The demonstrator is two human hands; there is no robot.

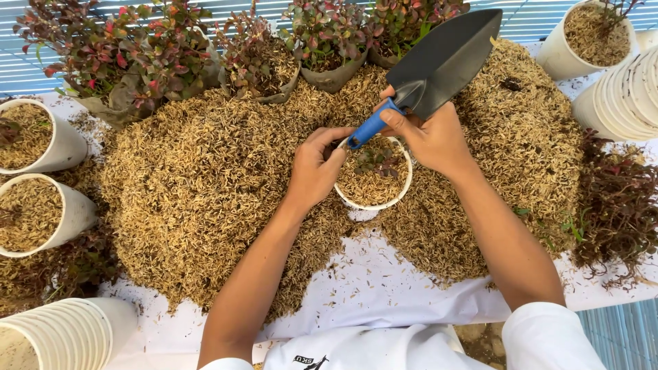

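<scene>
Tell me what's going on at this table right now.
A person is potting a small red-leaved plant in a white pot amid a heap of rice husks. The left hand steadies the pot's rim; the right hand holds a black trowel by its blue handle, blade raised. Filled pots stand at the left.

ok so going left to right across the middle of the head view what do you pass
Filled white pots → husk pile → left hand → white pot with a small plant → right hand holding a blue-handled trowel → uprooted reddish plants.
</scene>
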